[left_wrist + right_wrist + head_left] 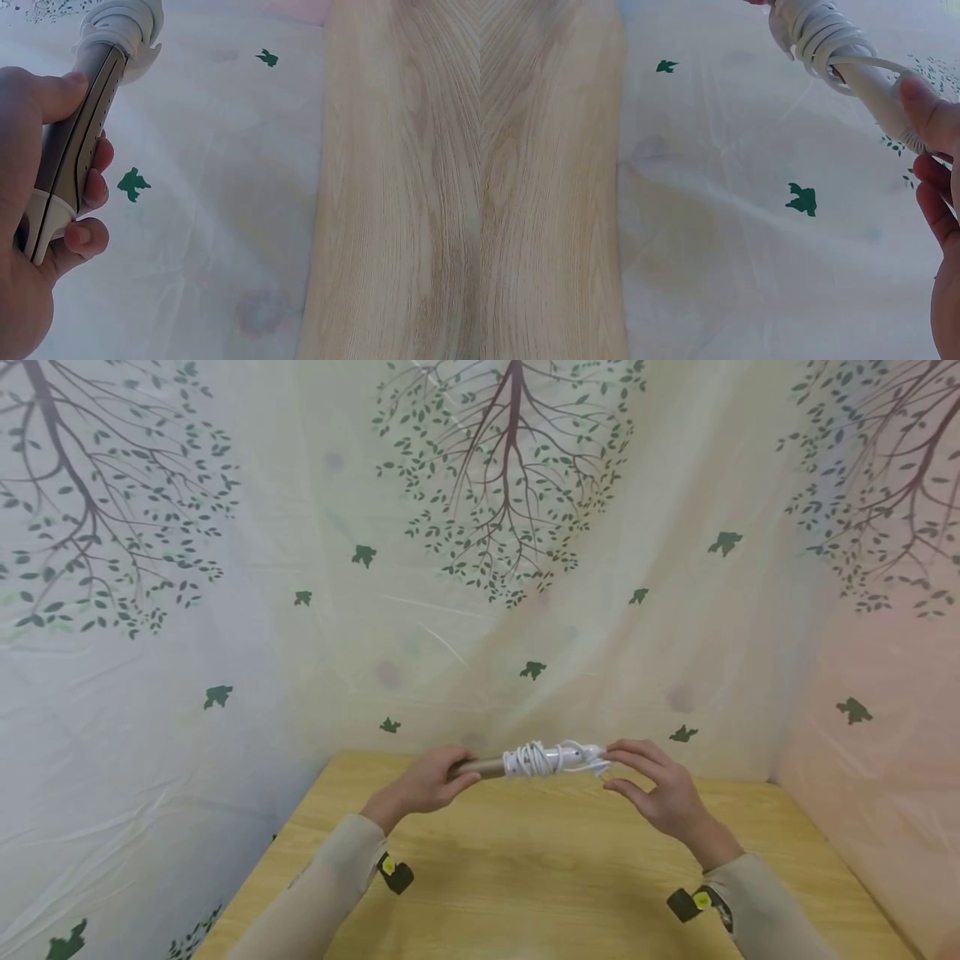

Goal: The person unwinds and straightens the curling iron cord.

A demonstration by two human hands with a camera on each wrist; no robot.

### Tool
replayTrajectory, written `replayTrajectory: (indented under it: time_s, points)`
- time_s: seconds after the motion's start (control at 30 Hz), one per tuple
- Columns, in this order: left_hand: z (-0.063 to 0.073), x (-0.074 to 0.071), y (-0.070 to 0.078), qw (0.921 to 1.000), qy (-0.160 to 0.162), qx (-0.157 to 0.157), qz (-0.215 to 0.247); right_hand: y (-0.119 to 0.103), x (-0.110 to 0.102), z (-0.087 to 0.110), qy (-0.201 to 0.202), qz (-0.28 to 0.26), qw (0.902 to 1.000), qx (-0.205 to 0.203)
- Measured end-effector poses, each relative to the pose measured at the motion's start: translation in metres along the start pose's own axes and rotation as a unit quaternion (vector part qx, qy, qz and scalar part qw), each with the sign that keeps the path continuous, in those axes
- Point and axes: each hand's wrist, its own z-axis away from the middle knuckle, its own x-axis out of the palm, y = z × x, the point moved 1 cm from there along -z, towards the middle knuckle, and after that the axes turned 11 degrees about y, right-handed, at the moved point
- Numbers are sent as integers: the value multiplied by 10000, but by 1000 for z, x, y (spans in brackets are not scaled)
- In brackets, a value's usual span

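A hair straightener (491, 767) is held nearly level above the table, between both hands. It has two long gold-brown halves and a white handle (874, 94). A white power cord (534, 759) is wound in several loops around the handle. My left hand (438, 779) grips the gold-brown end, thumb along one side and fingers curled around the other, as the left wrist view shows. At the handle's far end, my right hand (660, 789) has its thumb and fingertips around the cord; the right wrist view shows the thumb (930, 112) against a strand.
Below the hands lies a wood-grain table (525, 877). Hanging sheets (465, 652) printed with trees and green leaves enclose its back and sides. A small dark device (396, 872) is strapped to the left wrist, and another device (686, 904) to the right.
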Motion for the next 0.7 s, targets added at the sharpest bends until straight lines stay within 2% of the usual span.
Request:
replayTrajectory:
  time_s: [0.13,0.3,0.53,0.7]
  points:
    - [-1,0,0,10000,13,4,45,1,1,0,159,103,9997,-143]
    - [-1,2,-1,9998,108,155,112,2,1,-2,424,157,9985,-312]
    - [-3,2,2,9996,187,188,52,1,2,-5,573,138,9978,-316]
    - [-3,3,3,9998,152,140,-26,-1,5,-7,821,81,9959,-360]
